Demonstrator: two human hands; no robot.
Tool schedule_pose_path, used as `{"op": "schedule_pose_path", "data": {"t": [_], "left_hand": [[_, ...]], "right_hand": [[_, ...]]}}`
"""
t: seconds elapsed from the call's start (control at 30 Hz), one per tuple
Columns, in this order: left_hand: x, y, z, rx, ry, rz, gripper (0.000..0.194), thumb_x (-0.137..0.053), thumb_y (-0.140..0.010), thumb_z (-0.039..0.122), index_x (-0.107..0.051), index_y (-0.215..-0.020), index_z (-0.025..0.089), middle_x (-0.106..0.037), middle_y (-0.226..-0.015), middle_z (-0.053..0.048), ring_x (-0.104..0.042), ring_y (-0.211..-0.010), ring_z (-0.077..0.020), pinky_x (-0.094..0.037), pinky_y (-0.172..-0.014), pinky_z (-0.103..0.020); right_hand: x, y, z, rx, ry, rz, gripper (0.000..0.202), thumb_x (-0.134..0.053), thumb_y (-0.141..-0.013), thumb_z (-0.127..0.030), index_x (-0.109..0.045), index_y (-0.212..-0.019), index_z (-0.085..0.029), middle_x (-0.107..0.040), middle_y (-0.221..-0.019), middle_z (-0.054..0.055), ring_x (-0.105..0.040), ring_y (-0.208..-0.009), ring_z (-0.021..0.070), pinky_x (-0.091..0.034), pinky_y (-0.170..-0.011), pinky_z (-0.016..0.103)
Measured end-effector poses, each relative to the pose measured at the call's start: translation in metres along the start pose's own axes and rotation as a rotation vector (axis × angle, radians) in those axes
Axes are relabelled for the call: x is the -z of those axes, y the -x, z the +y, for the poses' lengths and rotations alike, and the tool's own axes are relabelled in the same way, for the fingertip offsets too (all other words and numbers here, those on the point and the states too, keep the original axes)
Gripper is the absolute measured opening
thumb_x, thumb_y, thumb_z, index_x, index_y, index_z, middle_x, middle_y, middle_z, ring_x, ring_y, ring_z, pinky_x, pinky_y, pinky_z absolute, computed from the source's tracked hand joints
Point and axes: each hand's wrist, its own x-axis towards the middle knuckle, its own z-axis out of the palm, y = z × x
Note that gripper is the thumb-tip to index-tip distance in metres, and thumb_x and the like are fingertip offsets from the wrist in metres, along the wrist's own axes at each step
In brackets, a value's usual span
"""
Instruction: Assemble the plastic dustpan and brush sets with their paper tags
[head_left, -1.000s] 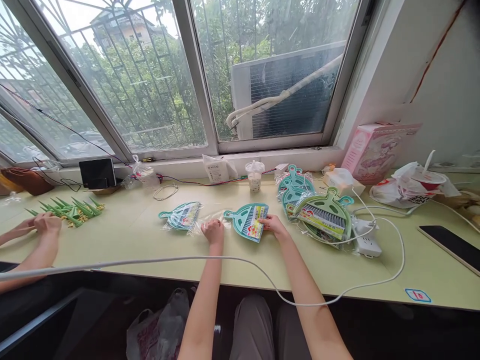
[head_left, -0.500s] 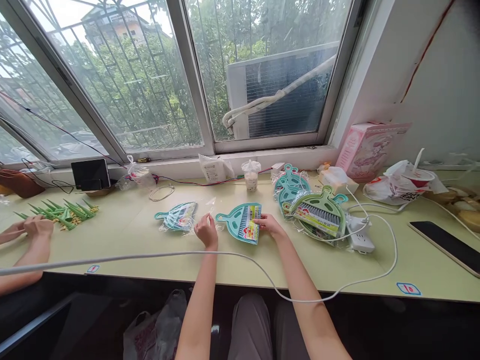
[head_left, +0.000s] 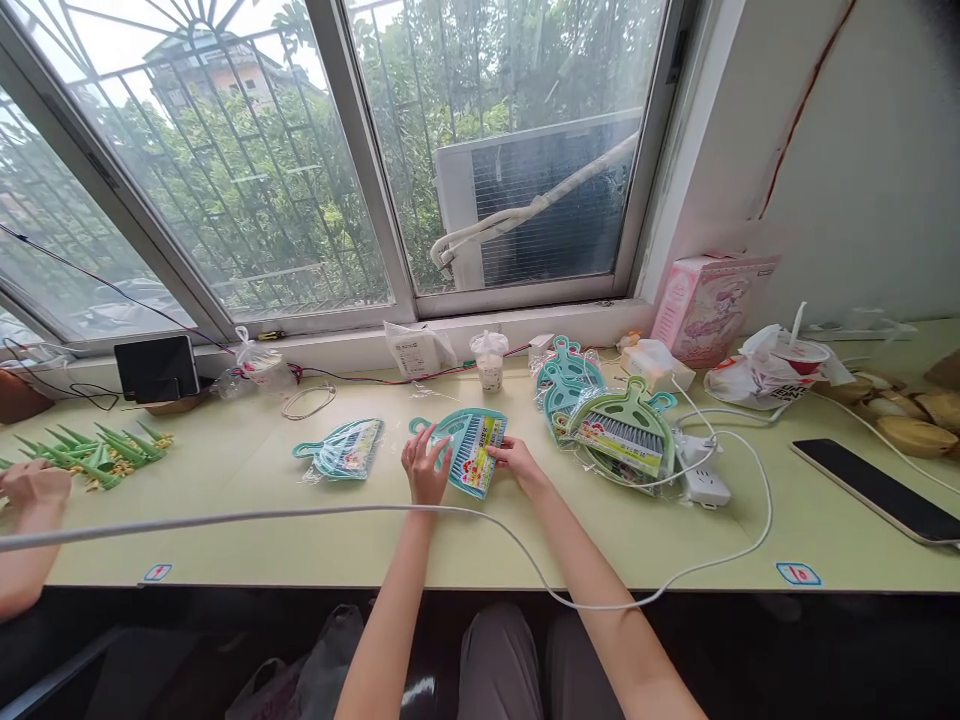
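Resting at the left, a wrapped teal set [head_left: 345, 450] lies on the table [head_left: 247, 510]. To its right, the left hand [head_left: 427, 465] has its fingers spread apart near the handle [head_left: 418, 425] of a teal dustpan-and-brush set [head_left: 467, 440]; whether they touch it cannot be told. That set is between the two hands, over the tabletop; it looks light and fairly stiff, like thin moulded plastic, with smooth, perhaps slippery faces. Its printed card [head_left: 483, 452] would probably crease under a hard squeeze, so the handle or the pan's rim seems the surer hold. The right hand [head_left: 514, 458] pinches the set's right edge, by the card. Farther right lies a pile of wrapped sets [head_left: 622, 435].
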Motion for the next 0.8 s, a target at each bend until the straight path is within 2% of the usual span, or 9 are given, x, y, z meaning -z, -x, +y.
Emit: {"op": "schedule_pose_path", "data": {"t": [0.1,0.17,0.23,0.33,0.4,0.53,0.63,0.7,0.8], "left_hand": [[0.004,0.000,0.000,0.204,-0.073,0.337,0.066,-0.056,-0.088,0.048,-0.039,-0.143,0.015,-0.019,-0.159,-0.018,-0.013,-0.149,-0.0319,-0.007,-0.120,-0.055],[0.007,-0.004,-0.006,0.395,0.049,0.488,0.082,-0.052,-0.088,0.051,-0.016,-0.151,0.012,-0.010,-0.159,-0.022,-0.008,-0.150,-0.0306,-0.015,-0.119,-0.054],[0.010,-0.009,-0.015,0.550,0.356,0.355,0.075,-0.040,-0.092,0.055,-0.013,-0.152,0.017,-0.024,-0.156,-0.020,-0.022,-0.147,-0.0277,-0.029,-0.115,-0.050],[0.011,-0.017,-0.024,0.660,0.919,-0.080,0.069,-0.026,-0.092,0.064,-0.033,-0.145,0.020,-0.051,-0.139,-0.018,-0.051,-0.130,-0.0265,-0.046,-0.103,-0.045],[0.010,-0.018,-0.023,0.683,1.144,-0.232,0.073,-0.029,-0.089,0.070,-0.043,-0.140,0.019,-0.058,-0.132,-0.017,-0.058,-0.120,-0.0275,-0.050,-0.098,-0.045],[0.003,-0.009,-0.012,0.662,1.323,-0.426,0.065,-0.048,-0.086,0.065,-0.054,-0.131,0.018,-0.063,-0.127,-0.013,-0.061,-0.115,-0.0284,-0.050,-0.099,-0.046],[-0.003,-0.002,-0.006,0.741,1.354,-0.498,0.053,-0.069,-0.079,0.047,-0.059,-0.122,0.016,-0.065,-0.124,-0.012,-0.063,-0.111,-0.0273,-0.050,-0.099,-0.044],[-0.006,0.001,-0.005,0.774,1.354,-0.552,0.051,-0.074,-0.076,0.037,-0.060,-0.121,0.016,-0.064,-0.125,-0.012,-0.064,-0.110,-0.0262,-0.050,-0.097,-0.042],[-0.009,0.003,-0.005,0.763,1.348,-0.650,0.055,-0.075,-0.077,0.038,-0.058,-0.124,0.015,-0.061,-0.130,-0.015,-0.063,-0.112,-0.0274,-0.051,-0.095,-0.043]], "right_hand": [[0.001,-0.001,0.003,0.050,-0.068,-0.008,0.028,-0.083,-0.061,-0.022,-0.071,-0.085,-0.014,-0.075,-0.089,0.009,-0.071,-0.076,0.0206,-0.059,-0.063,0.028],[0.002,-0.002,0.004,0.073,-0.104,-0.009,0.031,-0.083,-0.061,-0.025,-0.071,-0.088,-0.014,-0.075,-0.092,0.009,-0.072,-0.078,0.0206,-0.059,-0.066,0.029],[0.001,-0.001,0.003,0.086,-0.125,-0.005,0.034,-0.084,-0.061,-0.027,-0.070,-0.089,-0.014,-0.075,-0.094,0.009,-0.072,-0.079,0.0203,-0.060,-0.069,0.029],[-0.003,0.001,0.003,0.090,-0.120,-0.008,0.034,-0.085,-0.059,-0.028,-0.070,-0.087,-0.014,-0.075,-0.092,0.009,-0.071,-0.078,0.0206,-0.060,-0.068,0.030],[-0.007,0.003,0.003,0.076,-0.085,-0.017,0.034,-0.085,-0.058,-0.027,-0.070,-0.085,-0.014,-0.075,-0.090,0.009,-0.071,-0.076,0.0212,-0.060,-0.064,0.030],[-0.014,0.004,0.007,0.052,-0.030,-0.024,0.033,-0.087,-0.058,-0.027,-0.069,-0.083,-0.014,-0.075,-0.086,0.009,-0.071,-0.073,0.0211,-0.059,-0.061,0.029],[-0.015,0.003,0.010,0.085,-0.057,0.018,0.036,-0.087,-0.059,-0.030,-0.067,-0.085,-0.015,-0.074,-0.088,0.008,-0.072,-0.077,0.0211,-0.061,-0.067,0.031],[-0.015,0.002,0.012,0.116,-0.094,0.063,0.039,-0.087,-0.058,-0.032,-0.067,-0.087,-0.015,-0.074,-0.092,0.008,-0.071,-0.081,0.0213,-0.061,-0.071,0.033],[-0.013,-0.001,0.014,0.154,-0.153,0.102,0.044,-0.087,-0.056,-0.035,-0.066,-0.089,-0.015,-0.073,-0.097,0.008,-0.071,-0.086,0.0214,-0.061,-0.076,0.034]]}}
